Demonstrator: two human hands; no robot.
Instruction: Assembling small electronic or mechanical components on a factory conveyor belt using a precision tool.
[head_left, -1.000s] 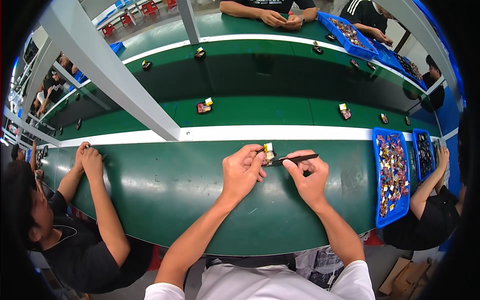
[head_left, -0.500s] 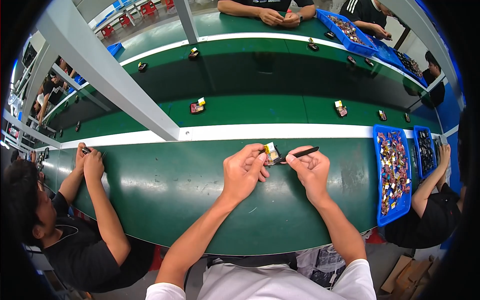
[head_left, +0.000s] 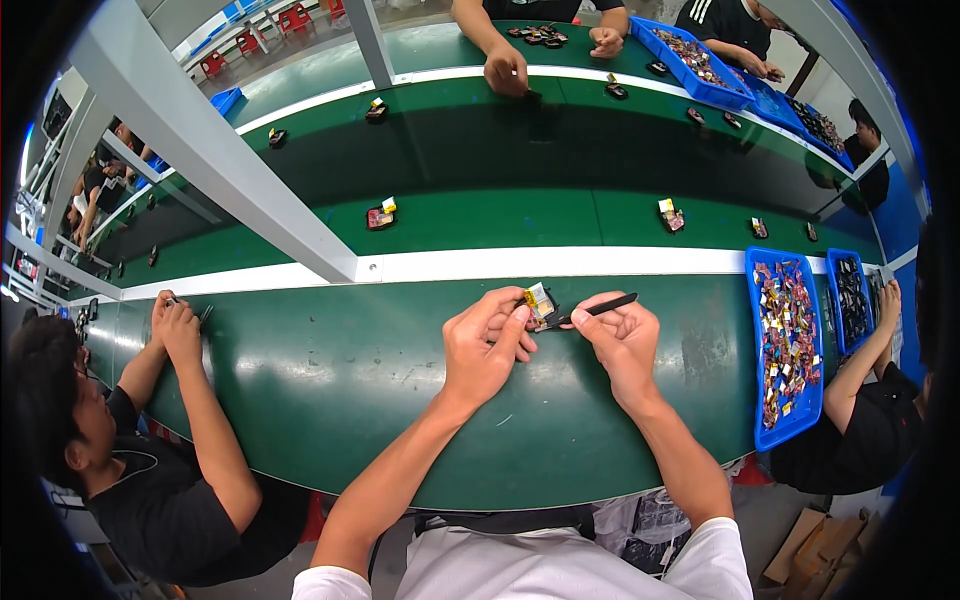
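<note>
While both forearms reach in from the lower edge, the left hand (head_left: 487, 345) holds a small yellow and black part with a silver face (head_left: 540, 302) just above the green surface (head_left: 330, 400), its grip pinching the piece between thumb and fingertips. The right hand (head_left: 622, 340) sits just beside it, its grip pressed around a thin black tool like a pen (head_left: 600, 309), whose tip touches the small part. Both hands hover near the white strip (head_left: 560, 263) that borders a dark green conveyor belt (head_left: 500, 215). On that belt lie similar small parts, one red and yellow (head_left: 380, 214), another further right (head_left: 669, 214). To the right on the surface stands a long blue plastic tray (head_left: 752, 400) filled with mixed small parts. At the left, another person's hands (head_left: 178, 325) rest on the same surface.
</note>
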